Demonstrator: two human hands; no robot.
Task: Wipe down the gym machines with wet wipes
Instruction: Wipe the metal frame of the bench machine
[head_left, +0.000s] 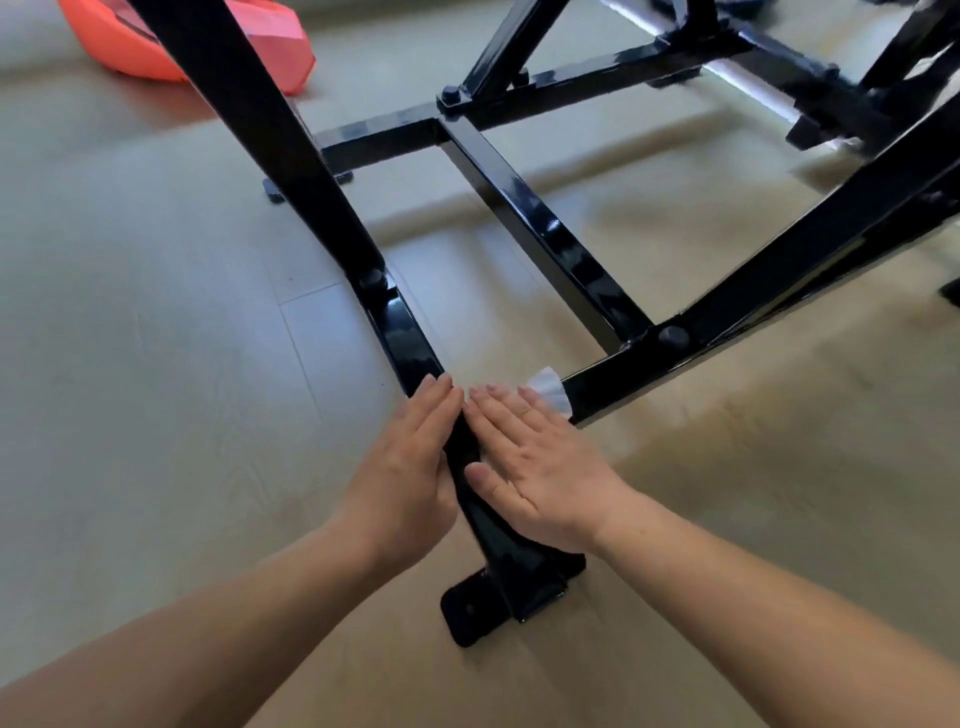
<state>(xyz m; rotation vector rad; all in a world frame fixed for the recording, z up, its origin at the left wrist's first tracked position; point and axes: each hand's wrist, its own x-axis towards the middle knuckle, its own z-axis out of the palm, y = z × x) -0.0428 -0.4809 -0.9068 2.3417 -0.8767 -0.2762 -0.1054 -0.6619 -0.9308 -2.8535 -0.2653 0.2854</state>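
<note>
gleaming black frame (545, 234) on pale floor (156, 364)

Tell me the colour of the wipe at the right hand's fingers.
The wipe is white, clearest in the head view.

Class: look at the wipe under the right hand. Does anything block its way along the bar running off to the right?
Nothing lies across that bar. Ahead of the wipe, under the right hand, only a bolt cap stands out, where a crossbar joins. The left hand rests off to the left.
</note>
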